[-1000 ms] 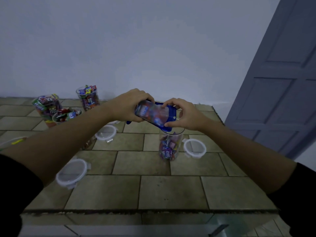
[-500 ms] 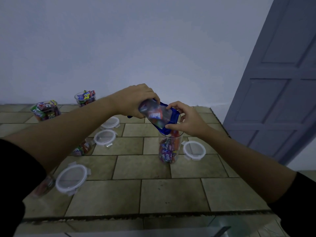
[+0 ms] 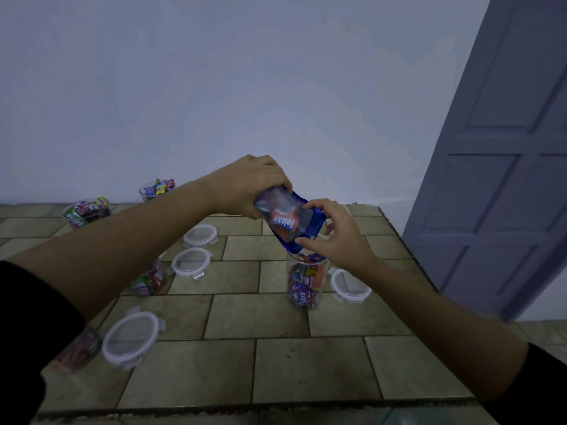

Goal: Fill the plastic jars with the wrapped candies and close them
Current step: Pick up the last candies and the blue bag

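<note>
While candy bag (image 3: 287,220) tips over jar (image 3: 305,282) | left hand (image 3: 248,187) clenches bag's closed end | right hand (image 3: 336,236) pinches its mouth | soft, slippery film, probably light: grip the edges.

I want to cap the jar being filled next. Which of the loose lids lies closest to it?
The lid just right of the jar, beneath the right hand's wrist. The other three lids lie well off to the jar's left.

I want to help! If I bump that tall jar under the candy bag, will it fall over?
Probably it could tip: the jar is tall and narrow, standing free on the tiled table. The candies fill most of it, likely steadying it. No lid is on, so a fall would likely spill them.
</note>
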